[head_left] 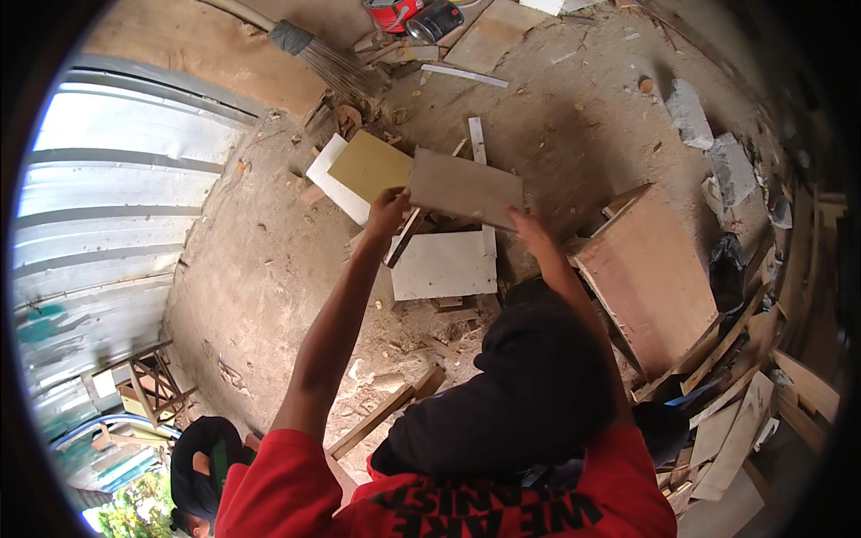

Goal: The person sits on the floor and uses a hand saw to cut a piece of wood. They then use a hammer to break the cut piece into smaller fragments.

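Both my arms reach forward, with a flat brown rectangular board (466, 186) held between my hands. My left hand (389, 208) grips the board's left end, and my right hand (531, 229) grips its lower right corner. Just left of the board lies a yellowish panel (369, 166), partly over a white panel (334, 184). Below the held board, a white rectangular board (444, 267) rests on wooden pieces. A narrow wooden strip (405, 238) slants close to my left hand, its upper part hidden behind the held board.
A large wooden box-like panel (650, 278) stands at my right, beside piled scrap wood (735, 421). Corrugated metal sheeting (117, 188) walls the left. A broom (314, 56) and cans (434, 21) are at the far side. Another person (206, 466) is at lower left.
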Demonstrator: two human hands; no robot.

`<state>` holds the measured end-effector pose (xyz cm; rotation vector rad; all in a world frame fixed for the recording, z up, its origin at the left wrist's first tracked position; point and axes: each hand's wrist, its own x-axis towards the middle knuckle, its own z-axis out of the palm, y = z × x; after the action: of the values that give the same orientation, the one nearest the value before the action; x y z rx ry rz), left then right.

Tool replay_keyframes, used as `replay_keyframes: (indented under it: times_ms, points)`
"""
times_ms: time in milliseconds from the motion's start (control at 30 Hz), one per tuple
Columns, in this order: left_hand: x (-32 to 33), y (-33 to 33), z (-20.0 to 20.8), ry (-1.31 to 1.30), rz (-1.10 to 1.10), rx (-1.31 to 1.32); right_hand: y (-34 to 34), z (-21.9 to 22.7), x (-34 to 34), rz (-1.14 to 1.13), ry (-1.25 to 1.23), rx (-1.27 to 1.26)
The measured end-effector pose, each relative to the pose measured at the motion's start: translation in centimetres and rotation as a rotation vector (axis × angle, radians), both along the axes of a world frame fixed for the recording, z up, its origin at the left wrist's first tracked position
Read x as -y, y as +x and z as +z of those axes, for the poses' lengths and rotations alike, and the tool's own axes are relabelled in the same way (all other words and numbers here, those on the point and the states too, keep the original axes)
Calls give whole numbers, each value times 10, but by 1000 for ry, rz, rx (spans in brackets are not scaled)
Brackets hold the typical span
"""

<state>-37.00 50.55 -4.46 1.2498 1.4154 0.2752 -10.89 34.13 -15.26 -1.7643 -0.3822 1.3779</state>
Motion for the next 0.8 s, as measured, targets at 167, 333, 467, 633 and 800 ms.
replay_keyframes:
  times_ms: [167,333,467,633,800]
  points:
    - [-6,-16,-23,476,-170,-240,-18,53,-7,-417,191,-456]
    - [46,-12,-61,596,-274,-393,-6,109,9,-355,137,26]
    - [73,-15,-86,732,-268,-467,11,188,46,-527,351,-203]
    - [74,-3,-101,574,-301,-614,34,233,117,-702,588,-226]
    - [42,-21,-110,384,-261,-314,69,245,198,-774,489,-15]
